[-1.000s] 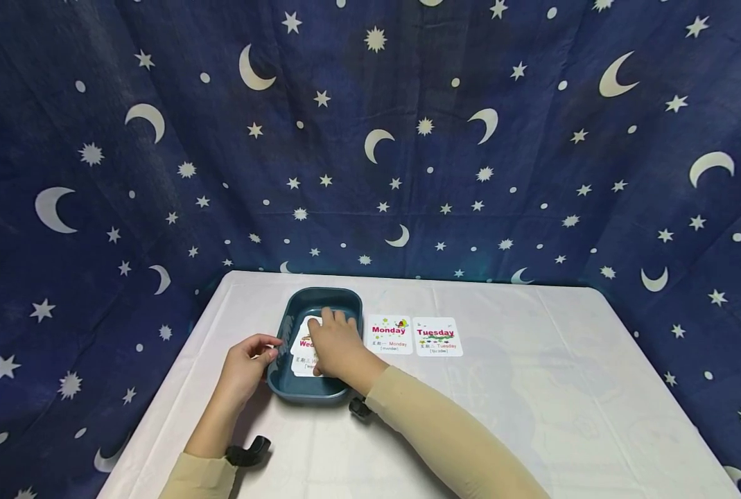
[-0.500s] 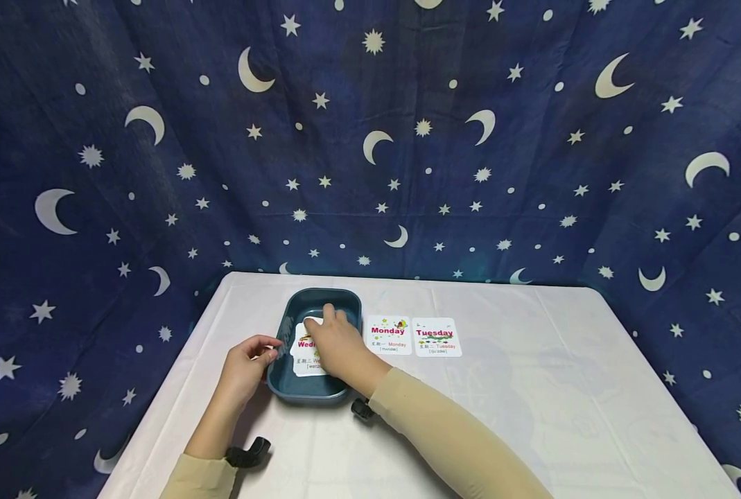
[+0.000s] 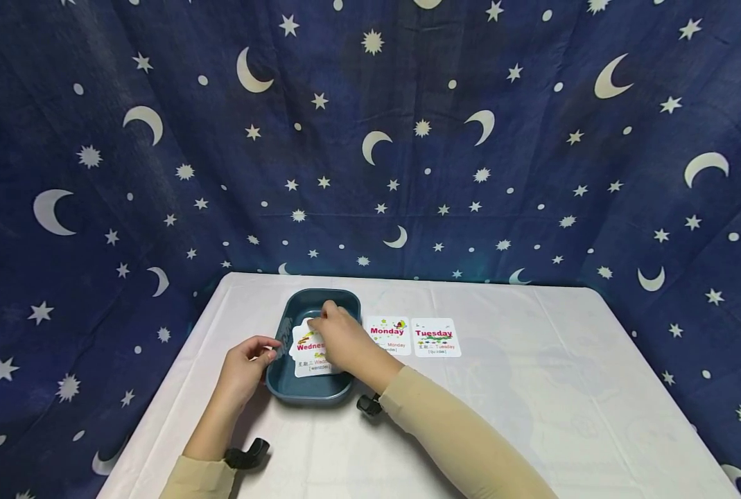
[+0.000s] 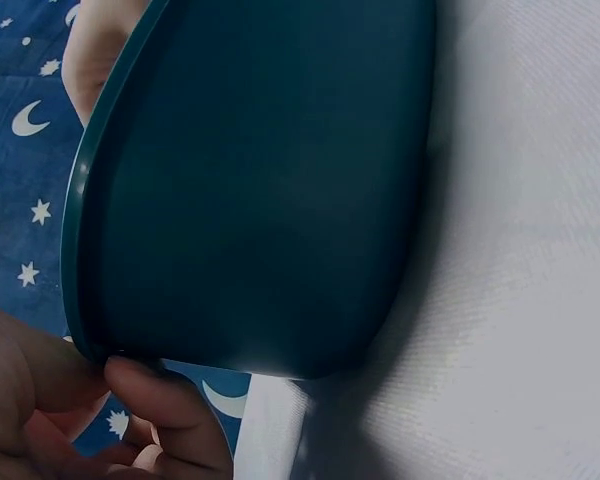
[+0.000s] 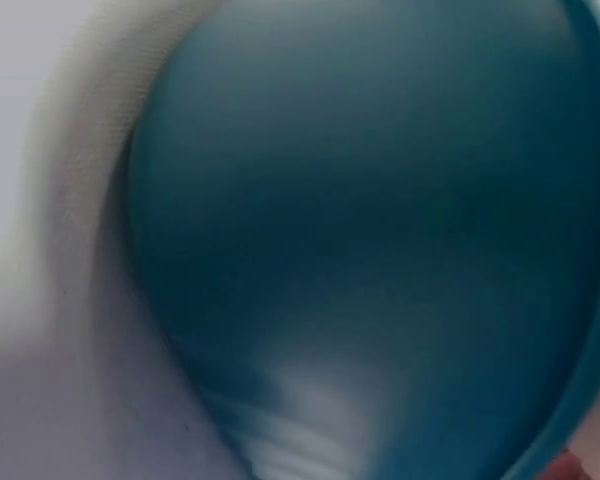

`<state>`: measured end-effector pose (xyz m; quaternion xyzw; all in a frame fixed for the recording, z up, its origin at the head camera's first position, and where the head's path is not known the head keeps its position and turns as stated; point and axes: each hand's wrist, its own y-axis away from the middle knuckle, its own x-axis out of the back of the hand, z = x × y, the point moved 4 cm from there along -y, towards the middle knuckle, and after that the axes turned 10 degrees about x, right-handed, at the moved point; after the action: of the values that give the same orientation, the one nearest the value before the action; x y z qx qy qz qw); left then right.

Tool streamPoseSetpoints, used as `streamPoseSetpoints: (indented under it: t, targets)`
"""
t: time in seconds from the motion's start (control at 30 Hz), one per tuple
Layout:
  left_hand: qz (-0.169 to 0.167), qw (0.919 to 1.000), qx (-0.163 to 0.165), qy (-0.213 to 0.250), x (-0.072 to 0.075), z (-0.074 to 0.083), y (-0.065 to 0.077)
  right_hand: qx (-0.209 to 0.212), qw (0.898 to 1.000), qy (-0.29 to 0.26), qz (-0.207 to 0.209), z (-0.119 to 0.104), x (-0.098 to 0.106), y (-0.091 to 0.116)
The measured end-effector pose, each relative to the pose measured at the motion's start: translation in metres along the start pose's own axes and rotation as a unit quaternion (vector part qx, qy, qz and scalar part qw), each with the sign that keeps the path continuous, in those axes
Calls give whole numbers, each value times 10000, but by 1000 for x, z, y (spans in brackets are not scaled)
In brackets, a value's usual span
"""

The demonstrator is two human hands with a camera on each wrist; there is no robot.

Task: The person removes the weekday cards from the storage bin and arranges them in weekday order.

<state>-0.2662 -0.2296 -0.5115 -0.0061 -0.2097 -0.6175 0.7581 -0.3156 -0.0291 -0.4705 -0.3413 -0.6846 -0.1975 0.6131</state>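
Note:
A dark blue-green plastic tray (image 3: 310, 400) stands at the left of the table with a few white word cards in it. My left hand (image 3: 241, 365) pinches the tray's left rim; the left wrist view shows thumb and finger at a corner of that rim. Reaching in from the right, my right hand (image 3: 348, 343) pinches the upper right part of the Wednesday card (image 3: 310, 346), which lies over other white cards and is partly covered by the fingers. The right wrist view is mostly filled by the tray's outer wall (image 5: 380, 200).
On the white tablecloth (image 3: 551, 388), just right of the tray, lie a Monday card (image 3: 387, 333) and a Tuesday card (image 3: 436, 337), side by side and face up. A dark blue curtain (image 3: 426, 166) with moons and stars hangs behind the table.
The right hand has shifted slightly right, and the Wednesday card has slid a little right with it, showing more of its word. The left hand stays on the tray rim.

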Motion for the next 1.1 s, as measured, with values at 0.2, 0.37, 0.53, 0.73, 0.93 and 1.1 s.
streamPoseSetpoints:
  t: [0.2,0.37,0.53,0.73,0.93,1.1]
  targets:
    - [61,9999,18,-106,0,0,-1,-67,9985,-485,241,9,7,3]
    - [52,9999,17,-122,0,0,1,-86,9937,-963,563,18,13,7]
    - [52,9999,43,-81,-1,0,1,-232,9810,-1711,888,29,15,12]
    - [99,9999,70,-103,-1,-1,0,-512,9549,-2692,1148,42,16,17]
    - [133,9998,79,-116,-1,-1,-2,-746,9384,-3148,1216,48,22,21]
    - [132,9998,49,-123,-1,-1,-3,-876,9294,-3351,1275,52,30,23]
